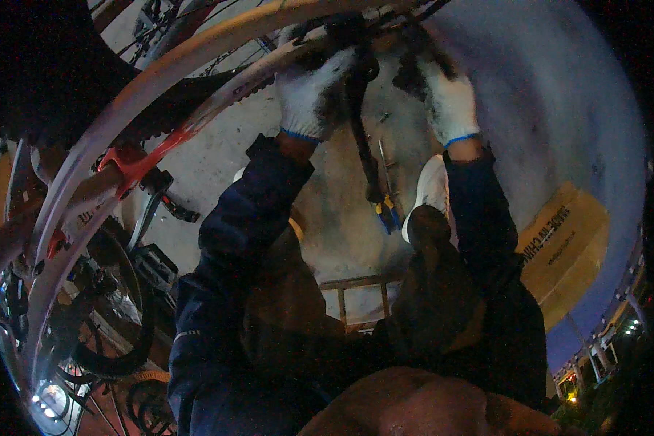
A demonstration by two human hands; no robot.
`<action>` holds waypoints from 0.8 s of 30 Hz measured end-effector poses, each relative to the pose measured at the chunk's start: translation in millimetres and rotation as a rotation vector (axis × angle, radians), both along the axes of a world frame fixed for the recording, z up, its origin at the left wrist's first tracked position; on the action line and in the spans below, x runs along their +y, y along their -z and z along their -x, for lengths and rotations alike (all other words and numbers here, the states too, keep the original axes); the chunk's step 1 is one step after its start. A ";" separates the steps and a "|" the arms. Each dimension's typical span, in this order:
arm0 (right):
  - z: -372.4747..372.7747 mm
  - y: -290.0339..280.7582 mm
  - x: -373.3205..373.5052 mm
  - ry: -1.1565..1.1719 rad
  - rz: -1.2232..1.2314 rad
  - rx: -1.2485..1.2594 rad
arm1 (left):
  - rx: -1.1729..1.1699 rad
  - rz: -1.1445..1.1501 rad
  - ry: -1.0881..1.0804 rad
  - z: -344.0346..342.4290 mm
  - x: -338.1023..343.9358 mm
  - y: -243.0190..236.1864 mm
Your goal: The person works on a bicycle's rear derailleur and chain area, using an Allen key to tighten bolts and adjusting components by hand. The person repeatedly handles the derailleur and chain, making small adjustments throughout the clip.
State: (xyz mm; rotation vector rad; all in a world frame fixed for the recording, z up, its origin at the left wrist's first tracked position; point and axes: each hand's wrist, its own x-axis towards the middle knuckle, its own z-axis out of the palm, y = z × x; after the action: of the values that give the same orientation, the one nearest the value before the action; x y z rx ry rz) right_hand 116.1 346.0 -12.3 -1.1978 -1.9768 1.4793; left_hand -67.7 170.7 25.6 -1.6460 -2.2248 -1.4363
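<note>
My left hand [315, 93], in a soiled white glove with blue cuff, has its fingers curled at a dark part [341, 29] under the bicycle's pale frame [225, 27]; exactly what it grips is unclear. My right hand [443, 91], gloved likewise and blackened at the fingers, is up by the same frame's tubes, its fingertips bent and hard to make out. A long dark piece [357, 123] hangs down between my hands. Below it, a tool with yellow and blue handles [387, 211] and a thin rod lie on the grey floor [211, 131], between my white shoes [432, 185].
Several bicycle parts, wheels [123, 312] and a pedal [156, 265] crowd the left side, along with a red-and-white frame section [134, 163]. A flattened cardboard sheet [578, 269] lies at the right. A small wooden frame [352, 280] is on the floor behind my legs.
</note>
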 end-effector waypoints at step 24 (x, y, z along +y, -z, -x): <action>2.5 -5.9 -21.6 -0.062 -0.483 -0.045 | -1.083 -0.234 0.061 -10.5 7.4 -2.6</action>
State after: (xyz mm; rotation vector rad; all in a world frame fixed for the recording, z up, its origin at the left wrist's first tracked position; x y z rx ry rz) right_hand 113.6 324.5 -6.4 -0.9688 -2.2436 0.9215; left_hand -57.2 178.1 28.2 -0.9182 -2.1702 -2.9493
